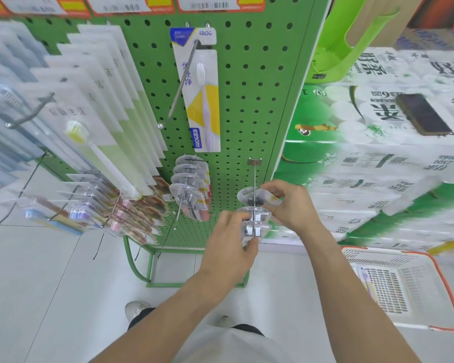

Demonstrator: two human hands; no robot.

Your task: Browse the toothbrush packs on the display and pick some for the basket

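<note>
A: Hands first. What have you got hold of?

B: Your left hand (231, 239) has fingers and thumb curled round the front clear pack (254, 226) on the low peg hook (254, 176). Your right hand (291, 203) pinches the clear pack behind it (249, 196), thumb and fingers closed on its right edge. Both packs are on the hook, at the lower right of the green pegboard (247, 87).

A: Any writing on those two?

B: Too blurred and glossy to read. A yellow tag shows near your right fingers, text unreadable.

A: What can be read elsewhere?

B: The single hanging toothbrush pack (199, 93) above carries "FROG" at the top and again on a blue label near its bottom, with blue Chinese characters down its left side. The row of white and pale green packs (108, 100) to the left has grey Chinese print. Price tags (207, 3) along the top edge show barcodes only.

A: And the basket?

B: The white basket with orange rim (451, 284) sits on the floor to your right, one toothbrush pack (367, 281) lying inside. Behind it, stacked tissue bales (378, 179) printed in Chinese characters, a dark phone (422, 115) lying on top.
</note>
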